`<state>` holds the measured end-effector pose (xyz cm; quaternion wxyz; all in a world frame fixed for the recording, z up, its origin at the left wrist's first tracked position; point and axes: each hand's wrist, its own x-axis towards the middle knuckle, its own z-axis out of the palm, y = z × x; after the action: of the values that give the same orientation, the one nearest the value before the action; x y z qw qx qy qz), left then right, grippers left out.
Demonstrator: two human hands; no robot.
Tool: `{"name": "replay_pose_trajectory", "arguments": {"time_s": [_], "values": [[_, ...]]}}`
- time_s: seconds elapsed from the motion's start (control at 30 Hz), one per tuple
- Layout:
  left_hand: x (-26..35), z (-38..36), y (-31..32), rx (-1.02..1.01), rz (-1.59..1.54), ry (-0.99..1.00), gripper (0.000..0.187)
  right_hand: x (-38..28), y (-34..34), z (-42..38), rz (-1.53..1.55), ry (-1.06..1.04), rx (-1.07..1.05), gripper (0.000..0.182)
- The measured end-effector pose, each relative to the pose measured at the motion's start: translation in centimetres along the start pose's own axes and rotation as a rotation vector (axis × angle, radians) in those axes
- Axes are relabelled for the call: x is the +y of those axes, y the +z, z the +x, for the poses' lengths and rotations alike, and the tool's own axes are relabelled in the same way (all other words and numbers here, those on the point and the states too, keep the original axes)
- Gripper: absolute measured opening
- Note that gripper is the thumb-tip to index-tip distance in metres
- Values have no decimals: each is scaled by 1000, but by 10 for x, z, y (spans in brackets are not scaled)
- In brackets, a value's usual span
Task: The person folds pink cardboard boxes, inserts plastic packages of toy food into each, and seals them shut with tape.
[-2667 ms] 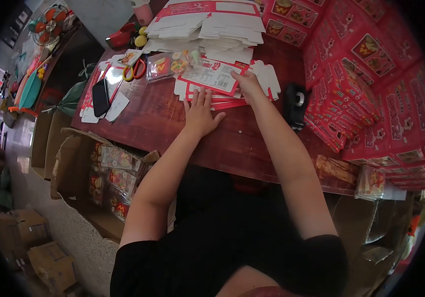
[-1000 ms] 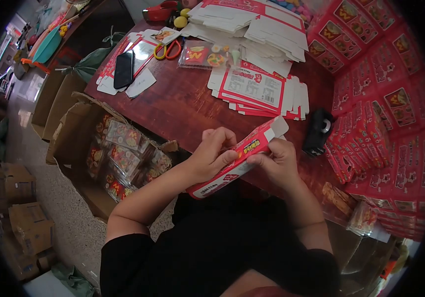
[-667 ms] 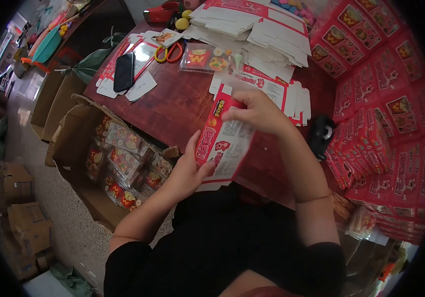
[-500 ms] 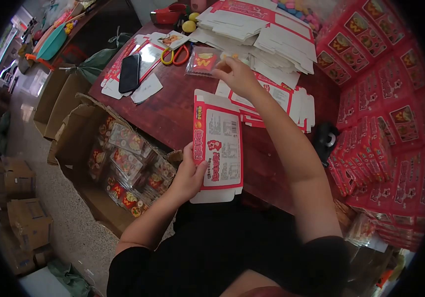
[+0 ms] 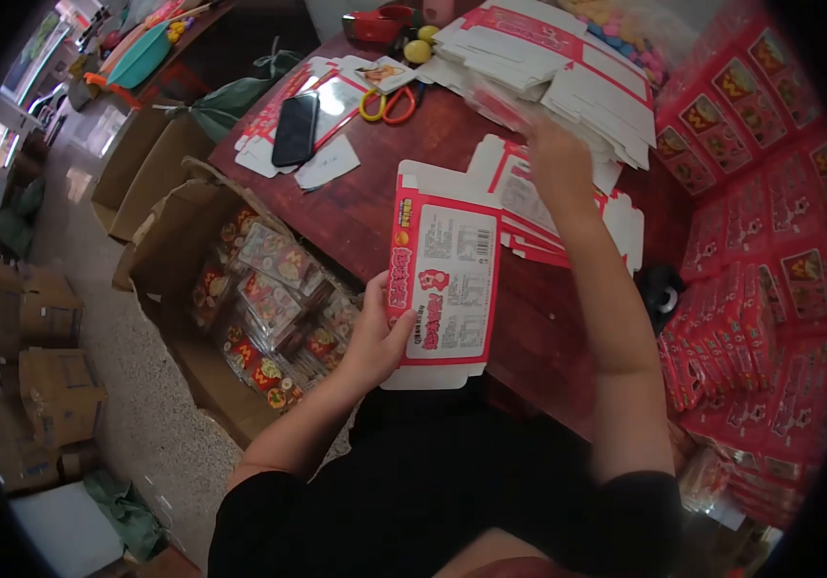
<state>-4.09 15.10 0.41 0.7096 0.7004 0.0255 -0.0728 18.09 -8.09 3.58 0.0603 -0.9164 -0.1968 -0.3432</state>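
Note:
My left hand [image 5: 380, 339] grips the lower left edge of a pink and white carton [image 5: 454, 275], fingers behind it and thumb on its printed face. The carton is upright, its top and bottom flaps out. Farther forward, my right hand [image 5: 560, 166] is closed on a blurred pinkish packet [image 5: 498, 106], held in front of the stacked white cartons [image 5: 538, 48]. Its fingertips are smeared by motion. Beneath that hand lie more flat pink and white cartons [image 5: 526, 197] on the dark red table [image 5: 375, 212].
A phone [image 5: 295, 129], scissors [image 5: 389, 105] and papers lie at the table's left. An open cardboard box [image 5: 177, 332] of clear-wrapped packets [image 5: 274, 299] stands left of the table. Printed pink packs [image 5: 721, 337] are piled at the right, near a black object [image 5: 661, 292].
The packet beside the scissors has left the table, and a blurred packet shows at my right hand, now farther right. The view has shifted; my left hand still holds the carton.

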Motion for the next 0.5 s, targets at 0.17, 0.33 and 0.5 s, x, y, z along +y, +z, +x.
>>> {"name": "replay_pose_trajectory", "arguments": {"time_s": [0.17, 0.33, 0.5], "values": [[10, -8, 2, 107, 116, 132, 39, -5, -84, -73, 190, 84, -149, 43], [42, -14, 20, -406, 337, 150, 39, -38, -152, -99, 293, 29, -24, 51], [49, -15, 39, -599, 307, 152, 38, -38, -179, -133, 1016, 530, -487, 30]]}}
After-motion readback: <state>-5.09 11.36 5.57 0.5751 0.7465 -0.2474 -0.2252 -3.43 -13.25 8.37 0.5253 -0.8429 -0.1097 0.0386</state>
